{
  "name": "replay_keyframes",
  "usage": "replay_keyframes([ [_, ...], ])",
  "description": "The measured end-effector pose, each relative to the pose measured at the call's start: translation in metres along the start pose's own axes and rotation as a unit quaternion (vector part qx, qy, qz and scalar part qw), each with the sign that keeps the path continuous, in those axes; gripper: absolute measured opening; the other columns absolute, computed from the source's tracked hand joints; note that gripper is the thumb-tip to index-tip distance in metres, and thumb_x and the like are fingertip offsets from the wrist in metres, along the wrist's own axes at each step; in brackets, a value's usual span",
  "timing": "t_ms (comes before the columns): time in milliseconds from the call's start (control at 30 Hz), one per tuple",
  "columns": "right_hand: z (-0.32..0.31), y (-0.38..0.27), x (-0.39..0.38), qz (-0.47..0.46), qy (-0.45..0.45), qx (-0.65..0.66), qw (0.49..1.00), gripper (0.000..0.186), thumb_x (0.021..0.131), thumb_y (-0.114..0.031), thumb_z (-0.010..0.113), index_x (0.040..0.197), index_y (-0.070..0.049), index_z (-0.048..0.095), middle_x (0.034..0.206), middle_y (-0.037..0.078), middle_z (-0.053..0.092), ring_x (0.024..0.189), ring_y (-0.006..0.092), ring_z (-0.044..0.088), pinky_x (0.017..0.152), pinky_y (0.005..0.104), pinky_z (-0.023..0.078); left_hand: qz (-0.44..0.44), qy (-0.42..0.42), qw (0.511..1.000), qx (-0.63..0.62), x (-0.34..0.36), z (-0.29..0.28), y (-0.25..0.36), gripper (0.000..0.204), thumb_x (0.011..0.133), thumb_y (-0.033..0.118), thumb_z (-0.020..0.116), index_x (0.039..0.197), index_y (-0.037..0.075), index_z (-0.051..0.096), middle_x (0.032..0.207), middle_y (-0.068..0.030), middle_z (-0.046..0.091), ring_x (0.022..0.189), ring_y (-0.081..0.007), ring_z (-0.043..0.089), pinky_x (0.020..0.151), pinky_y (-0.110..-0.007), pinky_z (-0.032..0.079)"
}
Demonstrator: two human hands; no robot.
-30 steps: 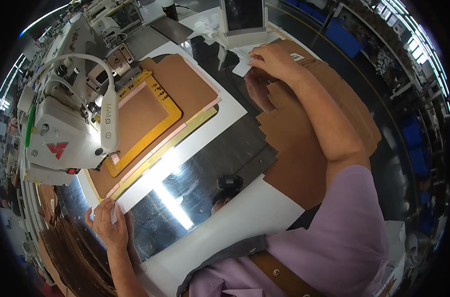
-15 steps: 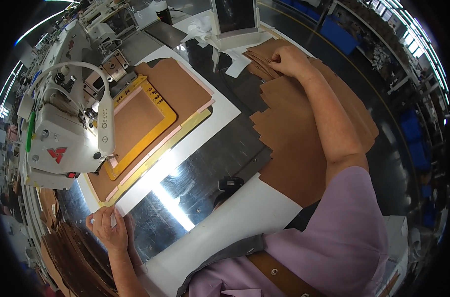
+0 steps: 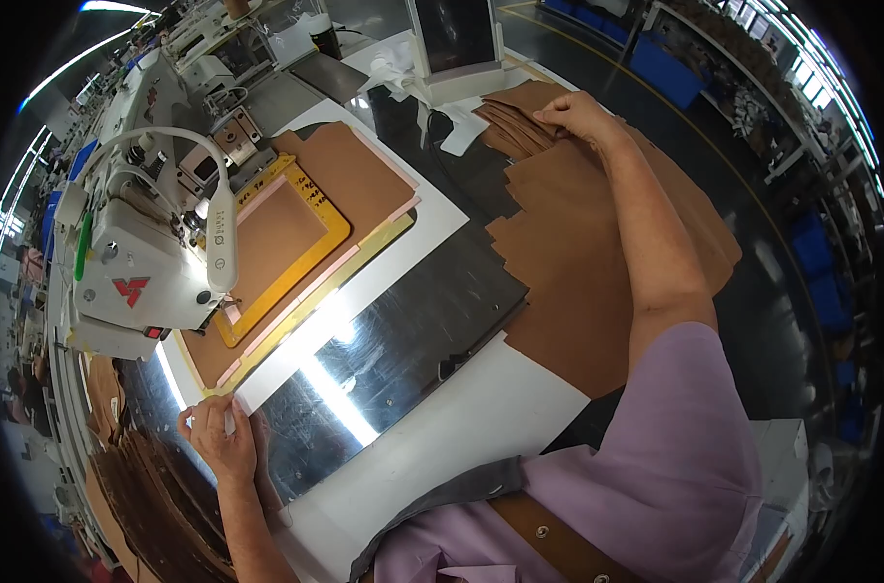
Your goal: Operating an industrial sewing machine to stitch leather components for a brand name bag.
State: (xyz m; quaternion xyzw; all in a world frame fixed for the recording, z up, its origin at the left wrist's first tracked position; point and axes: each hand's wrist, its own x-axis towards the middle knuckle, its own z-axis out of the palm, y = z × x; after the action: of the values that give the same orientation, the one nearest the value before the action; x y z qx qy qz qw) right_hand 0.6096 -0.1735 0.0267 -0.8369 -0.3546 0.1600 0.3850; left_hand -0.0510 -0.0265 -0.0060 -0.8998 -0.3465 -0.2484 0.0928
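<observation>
My right hand (image 3: 580, 119) is at the far right, its fingers pinched on the far edge of a stack of brown panels (image 3: 568, 253) that look like leather or cloth. Beside it, several panel edges (image 3: 515, 131) fan out in layers. At the near left, my left hand (image 3: 223, 437) has curled fingers and a thumb closed at the near corner of a white sheet (image 3: 403, 248). On that sheet lies a yellow-edged template with a brown panel (image 3: 359, 170). A yellow frame (image 3: 330, 233) rests on the panel, partly under the head of a white sewing machine (image 3: 146, 282).
Dark brown pieces (image 3: 155, 496) are piled at the lower left. A dark screen in a white stand (image 3: 457, 44) and a crumpled white cloth (image 3: 391, 63) stand beyond the dark shiny table (image 3: 442, 282). A white surface (image 3: 442, 428) runs along my body.
My right hand has shifted slightly at the stack's far edge, and more layers show spread beside it. My left hand stays by the sheet's corner. The view has moved a little.
</observation>
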Motion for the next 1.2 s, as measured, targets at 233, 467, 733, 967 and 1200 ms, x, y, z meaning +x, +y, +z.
replay_keyframes([
  [233,0.029,-0.056,-0.028,-0.16,0.163,0.011,0.974,0.019,0.089,-0.019,0.074,0.093,0.0,0.074,0.082,0.006,0.071,0.072,0.0129,0.063,0.068,0.0279,0.05,0.059,0.021,0.998,0.018,0.0,-0.009,0.014,0.011,0.087,0.009,0.069,0.098,0.008,0.069,0.097,-0.0058,0.07,0.093,-0.0224,0.066,0.097,-0.042,0.036],
  [467,0.139,-0.17,-0.181,-0.416,-0.185,0.073,0.887,0.012,0.086,-0.013,0.074,0.082,-0.002,0.069,0.086,0.008,0.068,0.076,0.0209,0.066,0.072,0.0326,0.051,-0.299,-0.122,0.691,-0.647,0.075,0.014,0.092,0.071,0.097,0.034,0.069,0.15,-0.001,0.036,0.127,-0.0167,0.062,0.093,-0.0201,0.069,0.075,-0.026,0.057],
  [733,0.239,-0.192,-0.16,-0.583,-0.062,0.041,0.809,0.025,0.087,-0.024,0.074,0.103,-0.006,0.07,0.094,0.011,0.071,0.086,0.0282,0.067,0.083,0.0391,0.052,-0.305,-0.146,0.681,-0.65,0.071,0.047,0.074,0.016,0.097,0.011,0.069,0.107,-0.001,0.068,0.079,0.0009,0.07,0.068,-0.0052,0.063,0.068,-0.019,0.055],
  [967,0.251,-0.193,-0.139,-0.405,-0.331,0.096,0.847,0.02,0.089,-0.022,0.074,0.09,-0.001,0.074,0.08,0.014,0.072,0.073,0.0245,0.068,0.071,0.0349,0.053,-0.335,-0.101,0.761,-0.547,0.054,0.042,0.052,0.018,0.094,0.009,0.073,0.108,-0.001,0.069,0.086,-0.0053,0.074,0.076,-0.0072,0.068,0.07,-0.021,0.056],
  [1200,0.24,-0.198,-0.141,-0.421,-0.321,0.054,0.847,0.019,0.088,-0.02,0.074,0.092,-0.002,0.074,0.081,0.013,0.072,0.074,0.0231,0.068,0.072,0.0341,0.053,-0.29,-0.076,0.806,-0.511,0.056,0.035,0.053,0.011,0.091,0.011,0.077,0.097,0.001,0.076,0.082,-0.0051,0.073,0.072,-0.0078,0.067,0.067,-0.022,0.054],
])
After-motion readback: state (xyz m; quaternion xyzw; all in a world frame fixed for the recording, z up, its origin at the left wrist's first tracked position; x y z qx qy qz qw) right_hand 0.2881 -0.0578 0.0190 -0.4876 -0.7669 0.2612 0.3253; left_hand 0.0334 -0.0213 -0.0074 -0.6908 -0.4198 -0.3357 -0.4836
